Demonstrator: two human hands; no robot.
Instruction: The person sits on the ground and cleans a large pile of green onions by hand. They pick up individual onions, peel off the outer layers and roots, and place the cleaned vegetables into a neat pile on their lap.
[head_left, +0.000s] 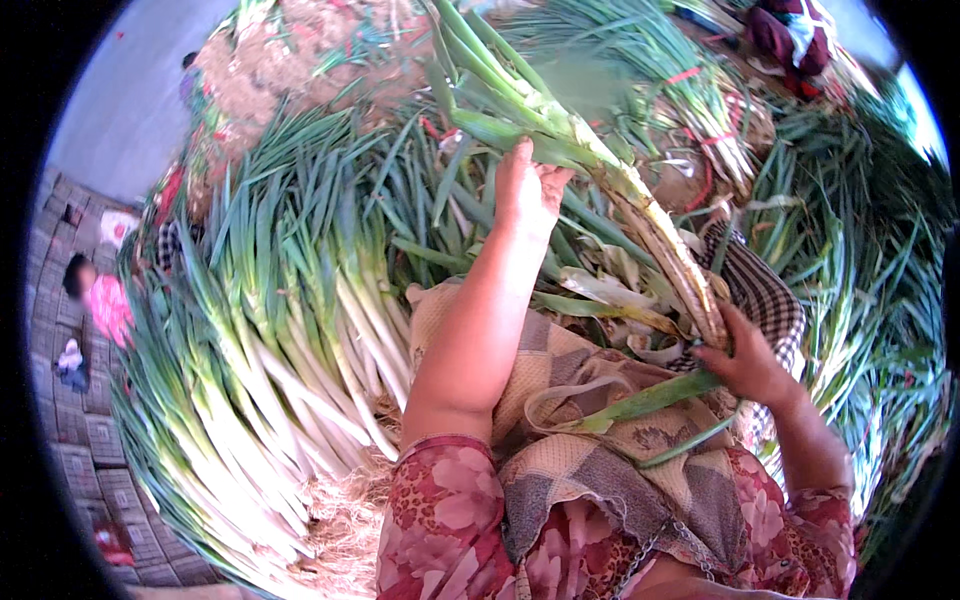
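Observation:
A large green onion (660, 229) slants across in front of me, its leaves up and its lower end towards my right side. My left hand (531, 184) grips it by a broad green leaf where the leaves fan out. Around its browned, dirty lower end, my right hand (750, 360) is closed. A loose green leaf strip (652, 401) hangs beside the right hand, over the checked cloth (540, 345) on my lap. Stripped, yellowing leaves (615, 300) lie beneath the stalk. The fingers of both hands are partly hidden.
Cleaned green onions (300, 337) with white stems and roots lie in rows on the left. A bundle (697, 105) with red ties rests at the upper right, and a leafy heap (877, 270) fills the right. People (109, 307) sit at the far left and upper right (795, 37).

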